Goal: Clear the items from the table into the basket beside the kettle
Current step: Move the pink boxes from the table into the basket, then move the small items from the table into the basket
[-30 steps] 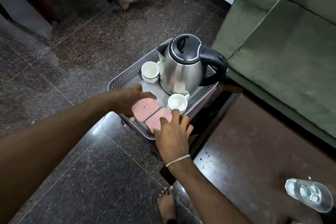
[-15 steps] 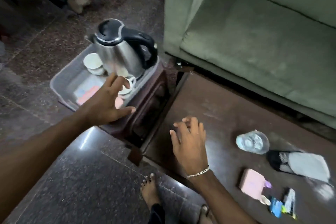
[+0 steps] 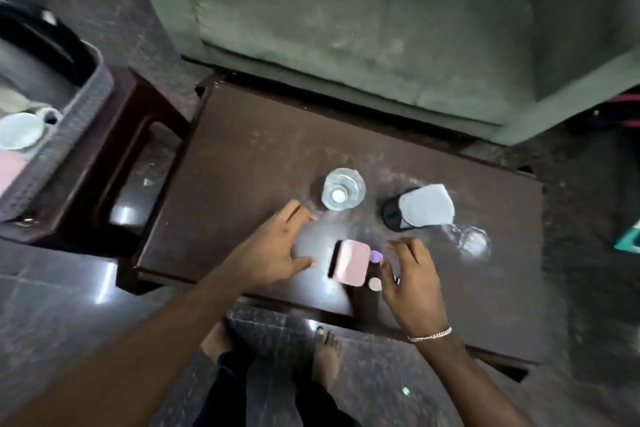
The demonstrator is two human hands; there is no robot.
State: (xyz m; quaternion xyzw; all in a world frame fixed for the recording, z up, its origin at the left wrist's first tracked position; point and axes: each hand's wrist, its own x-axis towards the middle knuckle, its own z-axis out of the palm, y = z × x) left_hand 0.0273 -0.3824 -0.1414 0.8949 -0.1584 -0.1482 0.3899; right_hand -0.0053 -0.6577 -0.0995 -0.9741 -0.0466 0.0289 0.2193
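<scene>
We should close both hands on the flat pink rectangular plastic case by its short ends, lifting it level toward the grey woven basket at the frame's left edge. It lies low-centre on the dark brown table, between our left hand and right hand, both spread and empty.
</scene>
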